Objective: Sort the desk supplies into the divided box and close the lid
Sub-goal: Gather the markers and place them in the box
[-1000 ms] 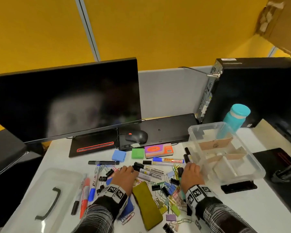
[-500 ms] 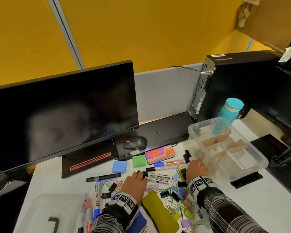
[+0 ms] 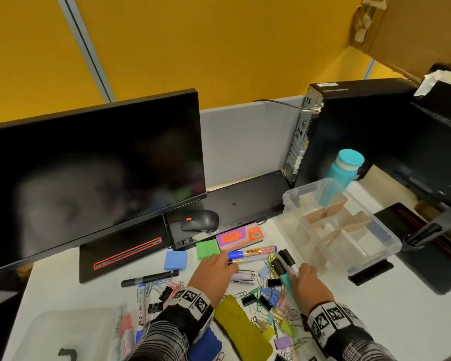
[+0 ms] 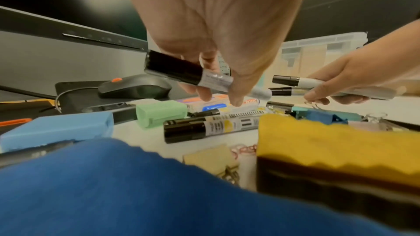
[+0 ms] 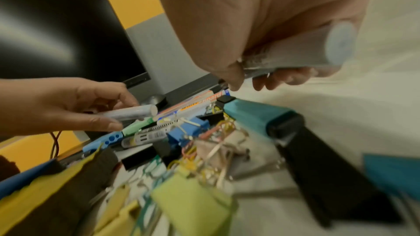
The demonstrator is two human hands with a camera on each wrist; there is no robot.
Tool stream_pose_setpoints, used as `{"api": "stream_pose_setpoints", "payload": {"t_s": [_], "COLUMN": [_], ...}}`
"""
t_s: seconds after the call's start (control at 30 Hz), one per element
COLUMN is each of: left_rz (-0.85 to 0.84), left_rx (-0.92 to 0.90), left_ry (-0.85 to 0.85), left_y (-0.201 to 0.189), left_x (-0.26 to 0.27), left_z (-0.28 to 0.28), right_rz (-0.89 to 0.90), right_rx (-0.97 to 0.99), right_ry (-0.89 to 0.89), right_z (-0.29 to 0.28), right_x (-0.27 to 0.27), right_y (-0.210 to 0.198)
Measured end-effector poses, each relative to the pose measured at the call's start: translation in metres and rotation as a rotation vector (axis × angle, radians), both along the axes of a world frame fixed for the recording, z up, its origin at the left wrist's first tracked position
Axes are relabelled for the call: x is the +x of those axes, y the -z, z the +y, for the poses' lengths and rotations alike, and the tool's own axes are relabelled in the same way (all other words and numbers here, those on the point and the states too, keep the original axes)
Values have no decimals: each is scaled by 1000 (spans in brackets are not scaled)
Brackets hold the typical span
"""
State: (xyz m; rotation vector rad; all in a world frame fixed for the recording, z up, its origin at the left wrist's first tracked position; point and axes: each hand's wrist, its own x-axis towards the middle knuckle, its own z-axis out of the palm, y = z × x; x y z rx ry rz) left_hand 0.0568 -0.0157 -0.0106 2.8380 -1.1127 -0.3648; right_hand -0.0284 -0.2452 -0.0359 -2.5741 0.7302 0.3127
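Nearest: yellow sponge (image 3: pixel 241 325), heap of binder clips (image 3: pixel 270 299). Above the heap, right hand (image 3: pixel 309 286) curled round two black-capped markers (image 3: pixel 287 261), caps aimed toward the box. Left hand (image 3: pixel 214 273) pinching a black-capped marker (image 4: pixel 188 73), lifted off the desk. Best to keep barrels parallel, lower lengthwise into one compartment. Beyond right: divided box (image 3: pixel 383 237), open, nearly bare.
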Motion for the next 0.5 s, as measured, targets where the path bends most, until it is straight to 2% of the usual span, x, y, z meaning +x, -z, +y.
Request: {"api": "stream_pose_setpoints", "payload": {"t_s": [0.13, 0.27, 0.5], "left_rz": [45, 59, 50], "left_rx": [75, 127, 138], "left_ry": [26, 38, 8], "left_y": [7, 9, 10], "left_x": [1, 1, 0], "left_z": [-5, -6, -5], "right_rz": [45, 3, -12], "right_rx": [-40, -158, -115], "right_ry": [-89, -143, -183], "right_z": [5, 10, 12], "right_x": [-10, -14, -15], "right_y": [8, 9, 13]}}
